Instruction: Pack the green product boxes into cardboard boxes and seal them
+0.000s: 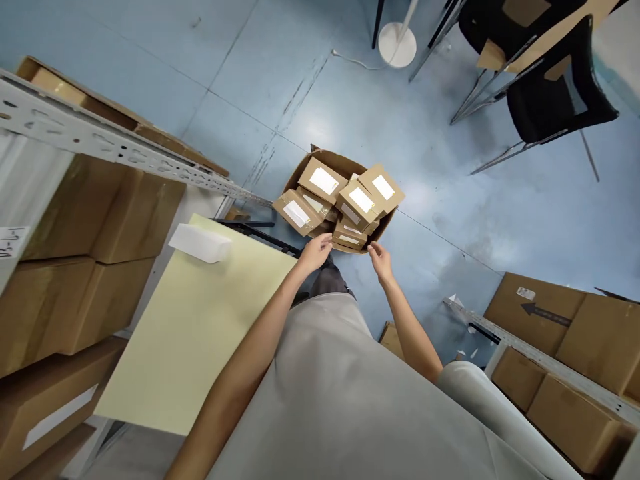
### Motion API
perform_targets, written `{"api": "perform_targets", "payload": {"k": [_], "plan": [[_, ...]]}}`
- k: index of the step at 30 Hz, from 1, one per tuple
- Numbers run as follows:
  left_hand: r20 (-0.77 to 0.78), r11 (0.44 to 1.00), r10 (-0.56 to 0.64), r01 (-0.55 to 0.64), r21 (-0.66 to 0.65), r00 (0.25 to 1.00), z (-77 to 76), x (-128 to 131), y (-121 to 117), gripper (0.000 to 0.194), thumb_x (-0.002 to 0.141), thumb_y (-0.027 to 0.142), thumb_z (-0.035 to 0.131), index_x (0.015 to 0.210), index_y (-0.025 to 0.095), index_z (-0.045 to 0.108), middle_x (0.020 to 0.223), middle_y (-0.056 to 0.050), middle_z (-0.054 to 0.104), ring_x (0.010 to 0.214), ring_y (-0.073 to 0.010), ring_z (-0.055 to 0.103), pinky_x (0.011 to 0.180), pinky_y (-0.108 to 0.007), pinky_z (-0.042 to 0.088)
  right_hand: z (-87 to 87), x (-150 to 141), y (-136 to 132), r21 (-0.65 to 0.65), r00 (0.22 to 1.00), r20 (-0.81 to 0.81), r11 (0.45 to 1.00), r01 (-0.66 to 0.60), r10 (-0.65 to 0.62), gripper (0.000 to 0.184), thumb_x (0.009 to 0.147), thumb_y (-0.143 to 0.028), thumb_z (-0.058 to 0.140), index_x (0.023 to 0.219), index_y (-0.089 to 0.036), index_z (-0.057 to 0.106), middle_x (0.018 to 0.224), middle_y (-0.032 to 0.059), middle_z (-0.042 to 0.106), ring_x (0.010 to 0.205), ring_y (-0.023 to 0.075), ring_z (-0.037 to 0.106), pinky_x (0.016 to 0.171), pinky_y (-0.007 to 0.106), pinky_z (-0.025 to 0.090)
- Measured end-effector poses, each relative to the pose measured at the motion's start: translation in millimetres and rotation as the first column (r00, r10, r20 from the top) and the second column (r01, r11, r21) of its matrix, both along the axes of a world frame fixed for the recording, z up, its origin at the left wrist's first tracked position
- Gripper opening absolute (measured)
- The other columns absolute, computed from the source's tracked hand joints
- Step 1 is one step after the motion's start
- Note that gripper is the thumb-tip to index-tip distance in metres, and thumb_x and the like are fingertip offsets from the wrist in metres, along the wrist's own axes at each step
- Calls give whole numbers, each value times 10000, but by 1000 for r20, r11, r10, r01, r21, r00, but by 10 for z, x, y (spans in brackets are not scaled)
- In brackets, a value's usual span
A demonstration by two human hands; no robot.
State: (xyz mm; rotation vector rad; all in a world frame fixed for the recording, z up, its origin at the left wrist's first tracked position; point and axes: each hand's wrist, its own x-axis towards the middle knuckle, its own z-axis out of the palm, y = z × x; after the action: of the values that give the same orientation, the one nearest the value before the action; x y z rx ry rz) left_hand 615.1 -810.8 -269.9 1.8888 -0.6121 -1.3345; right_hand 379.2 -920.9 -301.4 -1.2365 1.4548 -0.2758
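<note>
Carton (345,161), open-topped and heaped with small boxes (320,180), is lying just beyond both your hands, straight ahead of you; its longer side appears to be running left to right across your front. Your left hand (316,252) is hanging near the middle of the near edge, beside the nearest small box (350,234), while your right hand (381,262) is hanging by the near right corner, neither being clearly nearer. Both hands are curling their fingers loosely, showing no separate object; whether they are gripping the carton's rim, you cannot tell.
</note>
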Motion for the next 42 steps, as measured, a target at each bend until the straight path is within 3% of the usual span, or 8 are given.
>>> {"api": "perform_targets", "payload": {"k": [5,11,17,24,28,33,38,42], "plan": [[-34,976,217,-216,38,975,114,-27,626,372,970,288,680,1313,188,783,1379,-175,827,1326,-304,786,1220,-530,594,-49,310,75,48,989,42,988,-145,143,653,886,-746,755,1215,-184,808,1426,210,816,1380,365,748,1255,574,544],[-31,900,436,-436,11,899,490,-54,1277,319,984,447,701,1158,201,803,1315,-161,845,1294,-316,791,1230,-530,583,83,828,63,59,912,128,915,-399,389,659,850,-794,760,1134,-203,829,1338,188,849,1328,364,765,1207,548,574],[-59,763,639,-642,-76,767,804,-225,1840,399,940,596,749,1067,220,798,1287,-156,853,1286,-334,791,1243,-538,572,435,1324,345,20,748,249,769,-639,615,674,872,-761,751,1226,-190,807,1306,180,857,1270,353,789,1167,515,596],[-146,558,782,-785,-268,606,1204,-628,2640,370,922,593,798,1019,237,781,1359,-153,834,1360,-331,762,1253,-533,565,961,1707,1324,-45,476,370,527,-848,798,672,900,-808,755,1212,-215,806,1282,173,863,1213,331,805,1124,506,620],[-152,367,883,-855,-367,445,1365,-1064,3338,328,934,564,779,1032,251,798,1371,-142,831,1359,-324,763,1261,-534,559,1272,1759,2103,-102,254,396,317,-943,883,649,919,-795,767,1243,-234,803,1317,172,856,1210,325,809,1136,526,617],[-207,-16,975,-899,-438,84,1350,-1803,4271,363,900,601,803,1007,253,799,1301,-135,855,1337,-342,779,1231,-534,587,1524,1617,3258,-149,-55,380,2,-989,923,609,951,-781,755,1266,-263,804,1351,158,851,1243,334,812,1144,548,622],[-234,-326,943,-801,-503,-237,1294,-2562,5105,399,901,598,801,1070,237,813,1265,-146,859,1271,-331,805,1185,-512,611,1548,1287,4501,-155,-388,344,-356,-922,855,606,924,-782,777,1223,-255,813,1317,166,860,1224,356,818,1130,579,632],[-222,-585,800,-642,-496,-557,1223,-3253,5629,408,907,603,788,1076,233,814,1217,-142,863,1193,-331,815,1150,-531,625,1587,940,5425,-144,-627,325,-618,-773,708,609,915,-784,787,1223,-259,821,1312,161,861,1231,368,818,1147,589,631]]}}
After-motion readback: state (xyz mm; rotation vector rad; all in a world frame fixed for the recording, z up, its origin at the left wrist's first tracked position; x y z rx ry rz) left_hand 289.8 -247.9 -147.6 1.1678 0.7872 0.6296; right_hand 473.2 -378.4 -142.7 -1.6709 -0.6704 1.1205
